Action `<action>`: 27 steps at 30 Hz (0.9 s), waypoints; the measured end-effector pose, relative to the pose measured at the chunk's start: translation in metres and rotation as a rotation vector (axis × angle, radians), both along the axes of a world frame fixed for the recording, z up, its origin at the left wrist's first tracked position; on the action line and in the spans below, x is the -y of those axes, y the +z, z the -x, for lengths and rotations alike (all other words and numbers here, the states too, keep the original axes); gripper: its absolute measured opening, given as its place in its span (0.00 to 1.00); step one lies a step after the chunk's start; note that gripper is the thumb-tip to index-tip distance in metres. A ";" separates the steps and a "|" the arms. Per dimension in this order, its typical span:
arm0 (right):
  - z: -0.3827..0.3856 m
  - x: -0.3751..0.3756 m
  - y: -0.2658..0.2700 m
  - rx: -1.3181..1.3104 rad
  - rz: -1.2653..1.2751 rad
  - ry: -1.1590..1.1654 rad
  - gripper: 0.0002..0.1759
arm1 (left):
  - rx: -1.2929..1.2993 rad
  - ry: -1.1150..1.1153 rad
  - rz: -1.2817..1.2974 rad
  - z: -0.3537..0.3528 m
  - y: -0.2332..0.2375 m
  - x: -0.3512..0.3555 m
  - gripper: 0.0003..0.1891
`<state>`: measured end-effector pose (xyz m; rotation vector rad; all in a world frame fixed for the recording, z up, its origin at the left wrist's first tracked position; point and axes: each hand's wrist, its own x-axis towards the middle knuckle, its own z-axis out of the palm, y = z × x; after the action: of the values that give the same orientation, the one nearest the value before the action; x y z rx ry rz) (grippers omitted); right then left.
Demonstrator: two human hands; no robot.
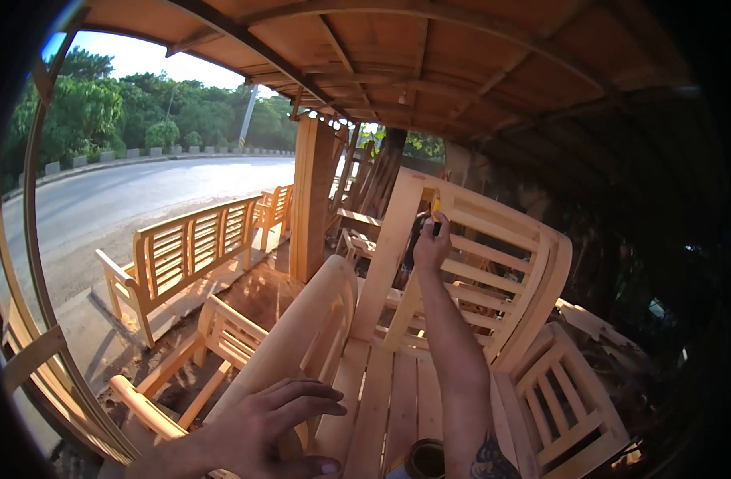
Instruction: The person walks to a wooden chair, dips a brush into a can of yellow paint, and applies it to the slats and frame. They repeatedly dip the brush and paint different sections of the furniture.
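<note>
My right hand (432, 243) is raised at the end of an outstretched arm, its fingers closed around a small yellow tool (436, 204). The tool is up against the top left of the slatted backrest of an unfinished wooden bench (388, 267); its working end is too small to make out. Low in the view, my left hand (282, 415) has its fingers apart and holds nothing, over the near end of the broad curved armrest (290, 335). An open round can (425, 459) stands on the seat slats (373, 399), beside my right forearm.
A long slatted bench (194, 247) stands by the road (182, 176) at left. Nearer is a low wooden chair frame (214, 343). A wooden post (308, 199) rises behind the armrest. Another slatted piece (561, 399) sits at lower right, with loose boards (597, 327) behind it.
</note>
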<state>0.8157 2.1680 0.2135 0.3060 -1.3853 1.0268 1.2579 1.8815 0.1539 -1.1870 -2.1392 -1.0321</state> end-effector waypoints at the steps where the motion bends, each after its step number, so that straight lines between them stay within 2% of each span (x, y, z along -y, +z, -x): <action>1: -0.002 -0.002 0.002 0.056 -0.004 0.010 0.15 | -0.008 -0.002 0.003 0.001 0.000 0.000 0.33; 3: -0.009 -0.005 0.010 0.170 -0.007 0.030 0.15 | -0.014 -0.004 0.009 0.001 0.000 0.000 0.33; 6: 0.004 -0.013 0.024 0.194 0.075 0.099 0.15 | -0.009 -0.003 0.002 0.002 0.000 0.001 0.33; 10: 0.023 -0.019 -0.001 0.126 0.147 0.274 0.13 | -0.031 -0.010 -0.006 0.002 0.001 0.002 0.32; 13: 0.022 -0.021 0.004 0.131 0.154 0.315 0.13 | -0.017 -0.019 -0.003 0.002 0.002 0.002 0.32; 15: 0.010 -0.022 0.023 0.084 0.123 0.281 0.12 | -0.010 -0.023 -0.010 0.003 0.001 0.002 0.32; 21: -0.003 -0.033 0.018 0.020 -0.074 0.046 0.11 | 0.005 -0.045 -0.016 0.003 0.001 0.003 0.32; 24: 0.000 -0.036 0.030 0.161 0.003 0.102 0.12 | 0.022 -0.052 -0.008 0.003 -0.001 0.004 0.32; 27: -0.005 -0.039 0.044 -0.093 -0.121 0.039 0.11 | 0.034 -0.063 -0.014 0.005 -0.002 0.005 0.32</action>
<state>0.8207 2.2071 0.2576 0.4665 -1.3643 0.9506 1.2533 1.8770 0.1515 -1.2465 -2.1284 -1.1001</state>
